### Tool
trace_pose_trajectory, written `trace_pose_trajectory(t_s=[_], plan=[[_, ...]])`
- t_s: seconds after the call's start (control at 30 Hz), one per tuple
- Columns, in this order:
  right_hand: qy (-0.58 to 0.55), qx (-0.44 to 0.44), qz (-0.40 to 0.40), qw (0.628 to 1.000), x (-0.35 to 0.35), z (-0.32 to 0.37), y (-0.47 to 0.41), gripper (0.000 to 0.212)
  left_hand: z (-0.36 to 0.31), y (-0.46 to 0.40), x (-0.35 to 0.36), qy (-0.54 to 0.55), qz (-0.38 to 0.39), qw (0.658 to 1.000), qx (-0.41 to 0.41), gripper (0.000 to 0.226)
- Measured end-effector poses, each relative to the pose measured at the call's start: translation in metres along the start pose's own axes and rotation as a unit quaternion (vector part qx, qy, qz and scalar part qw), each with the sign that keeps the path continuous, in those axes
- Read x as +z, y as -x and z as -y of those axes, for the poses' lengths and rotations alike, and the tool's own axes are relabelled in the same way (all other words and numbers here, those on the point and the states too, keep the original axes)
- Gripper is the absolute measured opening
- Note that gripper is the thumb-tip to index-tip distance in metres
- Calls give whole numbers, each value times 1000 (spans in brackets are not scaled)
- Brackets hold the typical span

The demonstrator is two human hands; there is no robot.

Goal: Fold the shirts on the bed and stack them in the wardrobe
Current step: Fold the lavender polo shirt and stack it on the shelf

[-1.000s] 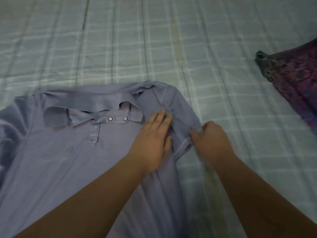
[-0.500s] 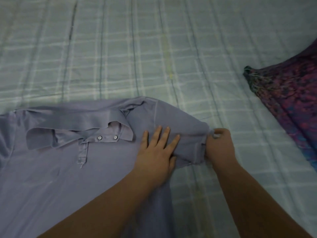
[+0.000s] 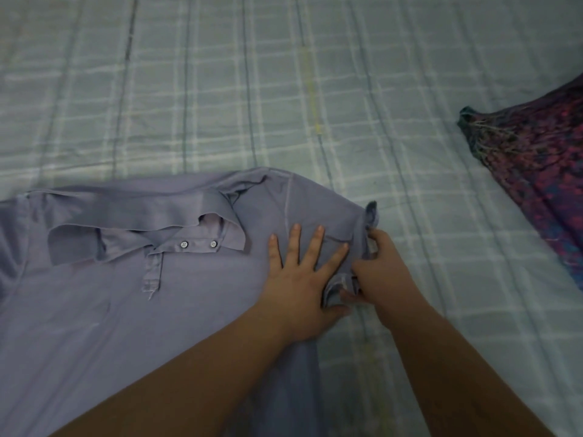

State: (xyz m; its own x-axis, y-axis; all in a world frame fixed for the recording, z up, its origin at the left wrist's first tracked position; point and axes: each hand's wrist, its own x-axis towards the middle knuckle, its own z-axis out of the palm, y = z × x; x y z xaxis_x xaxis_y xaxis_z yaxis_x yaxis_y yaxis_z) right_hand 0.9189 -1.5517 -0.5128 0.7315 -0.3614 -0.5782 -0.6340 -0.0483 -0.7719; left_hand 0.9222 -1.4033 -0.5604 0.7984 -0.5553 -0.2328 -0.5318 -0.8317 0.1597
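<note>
A big bed [image 3: 315,89] wears a soft, checked green sheet. A smooth purple shirt [image 3: 126,310] lies flat near its front edge. A speckled pink cloth [image 3: 542,171] sits at the right edge. The left hand [image 3: 303,279] presses down, fingers spread. The right hand [image 3: 381,272] pinches the short sleeve [image 3: 350,222].

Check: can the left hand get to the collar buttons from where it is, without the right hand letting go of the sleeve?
Probably yes. The left hand lies flat on the shirt, and the buttons sit just to its left with only bare fabric between. The right hand grips the sleeve hem on the far side, out of the way.
</note>
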Motion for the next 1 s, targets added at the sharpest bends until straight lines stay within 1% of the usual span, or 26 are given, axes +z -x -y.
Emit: trace_pose_trajectory(t_s=[0.07,0.13,0.2,0.27,0.3,0.33,0.37,0.4,0.43,0.47,0.5,0.57,0.63,0.7,0.77,0.87,0.93,1.0], plan=[[-92,23,5,996,-1,4,9,36,0,3,-2,20,0,1000,5,100],[-153,44,23,987,-4,5,16,36,0,8,-6,42,2,999,12,101],[-161,62,13,985,-5,5,25,43,3,15,-10,54,10,998,25,101],[-165,50,9,985,-3,7,32,45,9,26,-18,68,12,997,34,101],[-142,28,6,989,0,8,33,44,14,34,-23,75,5,997,31,100],[-83,-12,-2,996,5,13,38,43,19,44,-28,80,-3,996,25,99],[8,-69,-13,997,9,19,41,40,26,55,-32,82,-9,996,17,98],[101,-134,-16,986,18,26,48,40,33,67,-35,81,-14,997,9,98],[177,-189,-6,966,28,32,55,48,40,80,-35,76,-19,997,1,99],[230,-223,22,947,40,34,64,56,49,92,-32,68,-20,997,-7,100],[265,-236,57,933,55,33,73,62,58,104,-30,62,-19,998,-20,101],[303,-253,124,910,84,26,92,69,78,129,-26,66,-11,997,-41,102],[315,-256,191,894,112,16,110,71,99,154,-22,66,-5,997,-42,96],[317,-250,230,885,134,9,123,73,119,178,-19,57,-2,997,-47,94],[339,-240,232,880,153,5,129,72,142,198,-15,47,2,997,-66,90],[372,-237,226,868,186,5,138,61,181,225,-10,42,-9,994,-103,81],[390,-238,229,859,214,11,147,53,211,242,-11,55,-21,990,-128,76],[393,-243,237,855,247,16,151,49,245,258,-14,83,-30,984,-157,72]])
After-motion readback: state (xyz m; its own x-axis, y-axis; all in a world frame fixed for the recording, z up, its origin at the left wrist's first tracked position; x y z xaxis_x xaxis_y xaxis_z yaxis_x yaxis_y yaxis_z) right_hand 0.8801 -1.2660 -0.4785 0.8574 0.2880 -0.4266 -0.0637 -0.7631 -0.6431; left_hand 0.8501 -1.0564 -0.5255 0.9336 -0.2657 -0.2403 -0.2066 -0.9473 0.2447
